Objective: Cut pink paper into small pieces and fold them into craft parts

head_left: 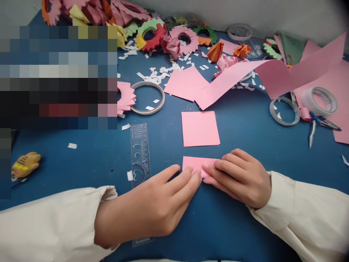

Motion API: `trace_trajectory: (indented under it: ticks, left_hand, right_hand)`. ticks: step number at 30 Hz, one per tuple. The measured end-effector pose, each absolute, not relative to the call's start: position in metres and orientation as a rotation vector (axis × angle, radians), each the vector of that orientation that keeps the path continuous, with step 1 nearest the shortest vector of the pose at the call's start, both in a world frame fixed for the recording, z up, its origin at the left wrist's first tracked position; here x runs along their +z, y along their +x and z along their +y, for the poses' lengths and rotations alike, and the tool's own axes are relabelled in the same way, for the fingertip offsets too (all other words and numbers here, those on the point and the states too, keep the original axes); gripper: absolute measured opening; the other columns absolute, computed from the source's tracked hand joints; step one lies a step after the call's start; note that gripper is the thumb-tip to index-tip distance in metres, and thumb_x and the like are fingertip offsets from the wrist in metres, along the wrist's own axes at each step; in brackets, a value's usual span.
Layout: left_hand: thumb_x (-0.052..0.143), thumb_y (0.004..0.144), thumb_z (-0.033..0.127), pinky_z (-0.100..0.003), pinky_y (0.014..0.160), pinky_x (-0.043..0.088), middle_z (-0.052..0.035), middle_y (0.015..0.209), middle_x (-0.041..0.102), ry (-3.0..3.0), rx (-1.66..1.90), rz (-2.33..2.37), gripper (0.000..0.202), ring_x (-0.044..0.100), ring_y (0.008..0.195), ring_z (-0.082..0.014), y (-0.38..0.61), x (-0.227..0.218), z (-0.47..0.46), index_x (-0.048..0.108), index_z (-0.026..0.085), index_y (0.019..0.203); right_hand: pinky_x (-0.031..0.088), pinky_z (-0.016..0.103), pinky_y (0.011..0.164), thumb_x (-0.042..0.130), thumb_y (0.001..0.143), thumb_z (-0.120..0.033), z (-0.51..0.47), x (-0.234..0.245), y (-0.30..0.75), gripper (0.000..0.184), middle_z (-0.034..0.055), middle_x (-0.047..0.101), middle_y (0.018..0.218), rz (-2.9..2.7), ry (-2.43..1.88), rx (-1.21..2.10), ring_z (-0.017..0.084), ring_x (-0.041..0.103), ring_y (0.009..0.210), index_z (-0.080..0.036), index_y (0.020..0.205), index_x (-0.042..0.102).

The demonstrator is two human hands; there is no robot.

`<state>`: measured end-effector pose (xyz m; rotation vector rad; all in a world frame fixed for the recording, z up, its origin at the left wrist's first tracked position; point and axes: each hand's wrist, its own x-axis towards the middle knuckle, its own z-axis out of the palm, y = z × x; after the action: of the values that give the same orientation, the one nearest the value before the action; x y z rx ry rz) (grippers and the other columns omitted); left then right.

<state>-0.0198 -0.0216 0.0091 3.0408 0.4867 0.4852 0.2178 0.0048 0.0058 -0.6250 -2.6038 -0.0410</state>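
A folded piece of pink paper [192,162] lies on the blue table, with the fingers of both hands on its near edge. My left hand [160,200] presses it from the left, fingertips together on the paper. From the right, my right hand [242,178] grips the same piece, thumb and fingers closed at its edge. Just beyond it rests a square pink paper stack [200,128]. A clear plastic ruler [140,153] with cut-out shapes lies partly beneath my left hand and forearm.
Rolls of tape [148,97], a compass [313,127] and a long curled pink strip [237,76] lie farther back. Folded paper rings [184,40] and white scraps [163,71] spread along the wall. A yellow paw-shaped item [25,165] sits at left. Blurred blocks cover the upper left.
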Motion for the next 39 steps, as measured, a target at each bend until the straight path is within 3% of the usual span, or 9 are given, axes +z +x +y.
trace_trajectory:
  ticks: [4,9,16,20,23,31,36,39]
  left_hand:
    - [0.038,0.088,0.007,-0.042,0.081,0.049,-0.0214,0.118,0.061,3.018,0.477,0.485,0.032,0.058,0.105,-0.0312,-0.020,0.009,-0.022,0.064,0.000,0.106]
    - [0.036,0.089,0.006,-0.041,0.082,0.048,-0.0203,0.117,0.061,2.992,0.490,0.519,0.034,0.057,0.106,-0.0300,-0.019,0.010,-0.021,0.063,0.000,0.107]
    - [0.036,0.089,0.006,-0.042,0.082,0.048,-0.0211,0.117,0.061,2.995,0.488,0.483,0.033,0.058,0.106,-0.0308,-0.020,0.007,-0.021,0.063,-0.001,0.107]
    - [0.035,0.089,0.005,-0.041,0.082,0.049,-0.0203,0.117,0.061,2.997,0.502,0.509,0.034,0.057,0.106,-0.0302,-0.020,0.009,-0.022,0.064,0.000,0.105]
    - [0.036,0.089,0.006,-0.041,0.082,0.048,-0.0194,0.117,0.062,2.999,0.503,0.504,0.033,0.058,0.106,-0.0301,-0.020,0.009,-0.021,0.065,0.001,0.105]
    - [0.035,0.089,0.006,-0.041,0.082,0.048,-0.0187,0.116,0.062,2.994,0.499,0.503,0.034,0.058,0.105,-0.0295,-0.020,0.009,-0.021,0.065,0.002,0.106]
    - [0.035,0.090,0.006,-0.041,0.082,0.048,-0.0193,0.117,0.062,2.995,0.496,0.502,0.034,0.058,0.105,-0.0295,-0.020,0.009,-0.020,0.064,0.001,0.106]
    - [0.035,0.090,0.006,-0.040,0.081,0.048,-0.0189,0.116,0.062,3.004,0.498,0.501,0.034,0.058,0.104,-0.0292,-0.020,0.009,-0.020,0.065,0.002,0.105]
  right_hand:
    - [0.039,0.029,0.055,0.066,0.080,-0.014,0.004,0.007,0.218,0.016,0.0044,0.062,0.068,-2.582,-0.594,0.038,0.012,0.051,0.061,-0.006,0.092,0.062]
    - [0.040,0.029,0.055,0.063,0.079,-0.007,0.001,0.008,0.219,0.005,0.0076,0.063,0.071,-2.531,-0.581,0.151,0.013,0.052,0.062,-0.007,0.080,0.058]
    - [0.040,0.029,0.054,0.060,0.082,-0.007,-0.003,0.012,0.218,0.006,0.0085,0.065,0.071,-2.536,-0.604,0.115,0.013,0.056,0.064,-0.008,0.076,0.058]
    - [0.042,0.029,0.055,0.061,0.082,-0.008,-0.007,0.012,0.220,0.002,0.0081,0.066,0.074,-2.535,-0.618,0.094,0.013,0.057,0.067,-0.008,0.082,0.059]
    - [0.042,0.029,0.056,0.063,0.080,-0.006,-0.010,0.011,0.223,0.010,0.0095,0.067,0.080,-2.552,-0.643,0.096,0.014,0.059,0.071,-0.007,0.089,0.059]
    - [0.043,0.029,0.057,0.051,0.085,-0.004,-0.012,0.012,0.228,0.015,0.0115,0.067,0.090,-2.620,-0.650,0.176,0.015,0.060,0.079,-0.007,0.099,0.057]
    - [0.040,0.028,0.057,0.059,0.083,-0.009,-0.010,0.011,0.224,0.004,0.0071,0.065,0.075,-2.564,-0.613,0.106,0.013,0.056,0.069,-0.009,0.087,0.056]
    - [0.037,0.028,0.055,0.057,0.085,-0.013,-0.010,0.009,0.223,0.008,0.0031,0.060,0.065,-2.528,-0.583,0.121,0.012,0.053,0.062,-0.013,0.079,0.052]
